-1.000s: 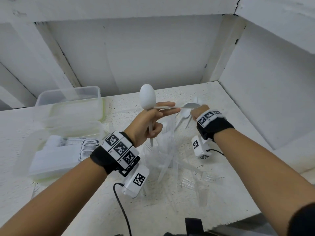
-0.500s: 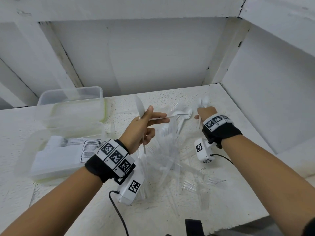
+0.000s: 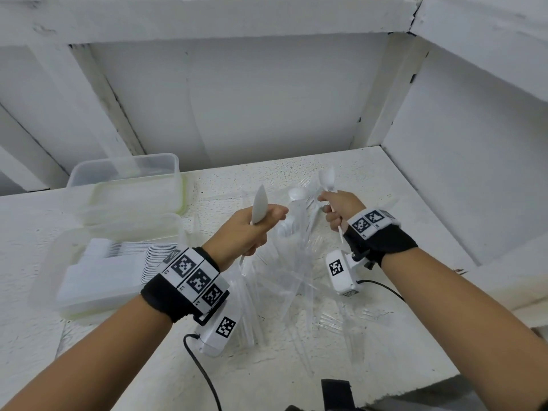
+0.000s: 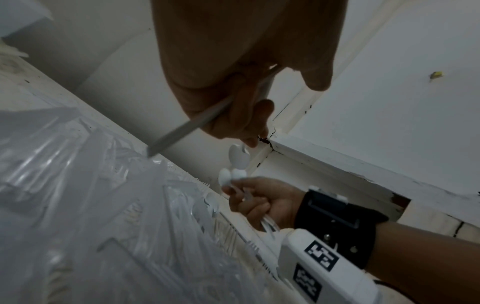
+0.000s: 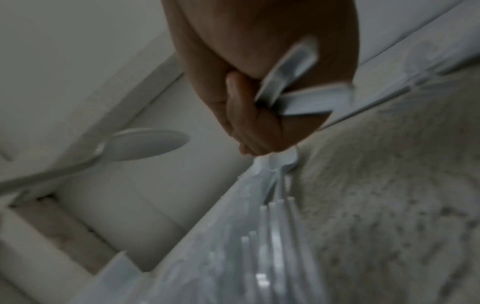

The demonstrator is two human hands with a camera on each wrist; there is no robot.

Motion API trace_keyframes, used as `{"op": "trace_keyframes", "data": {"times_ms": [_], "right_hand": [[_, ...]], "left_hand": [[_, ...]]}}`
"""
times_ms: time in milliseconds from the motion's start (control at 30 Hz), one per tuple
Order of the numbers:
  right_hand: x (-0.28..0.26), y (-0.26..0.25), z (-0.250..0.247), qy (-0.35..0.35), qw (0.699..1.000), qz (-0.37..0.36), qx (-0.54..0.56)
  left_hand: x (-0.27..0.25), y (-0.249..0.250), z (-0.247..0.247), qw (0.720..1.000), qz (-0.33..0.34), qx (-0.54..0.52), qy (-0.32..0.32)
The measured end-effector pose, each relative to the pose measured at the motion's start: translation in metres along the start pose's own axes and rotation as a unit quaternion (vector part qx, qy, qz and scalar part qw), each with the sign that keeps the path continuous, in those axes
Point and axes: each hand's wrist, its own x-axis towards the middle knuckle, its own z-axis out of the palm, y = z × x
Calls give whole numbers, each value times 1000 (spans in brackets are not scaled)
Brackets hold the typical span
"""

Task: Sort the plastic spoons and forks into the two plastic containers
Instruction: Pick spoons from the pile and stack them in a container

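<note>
Above the heap of clear forks (image 3: 281, 280) at mid-table (image 3: 237, 179), found the left hand (image 3: 246, 232) clenched round the handle of a white spoon (image 3: 259, 204), bowl up and edge-on to the head camera. Found the right hand (image 3: 336, 207) closed on a bundle of spoons (image 3: 326, 179), bowls up, handle ends protruding below the fist. Confirmed from the left wrist view as several bowls; exact count not determinable. Compared with the record of a second ago: then noted a further spoon held level between the two hands, pinched at the left fingertips, and the same half a second ago. Now no such bridge; hands drawn apart, left fingers folded into a fist. Cannot tell whether the passed spoon now sits in the left fist beside the upright one, with only one bowl visible there. Noted also a loose spoon (image 3: 296, 194) lying on the heap between the hands. Judged as a handover just concluded, gathering spoons in hand ahead of a deposit. Located the near container (image 3: 124, 225) at the left, already stacked with white pieces, and the far container (image 3: 124, 167) behind it, contents not discernible. Judged well short of completion: forks apparently unsorted, spoons in both fists not yet delivered
</note>
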Motion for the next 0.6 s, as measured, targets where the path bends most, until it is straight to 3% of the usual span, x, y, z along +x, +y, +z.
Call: {"op": "trace_keyframes", "data": {"times_ms": [167,233,400,533,600], "right_hand": [[-35,-14,12,-122,990,-5,64],[-46,-18,13,-138,986,-31,87],[-67,-22,14,-130,983,-121,49],[-77,-19,10,-104,979,-178,-1],[-75,-16,4,-72,978,-194,-24]], "left_hand": [[-2,1,-2,1000,-24,11,8],[1,1,-2,999,-22,30,1],[11,-3,6,998,-19,22,-53],[26,6,19,995,-7,82,-51],[41,11,26,991,-33,123,-36]]}}
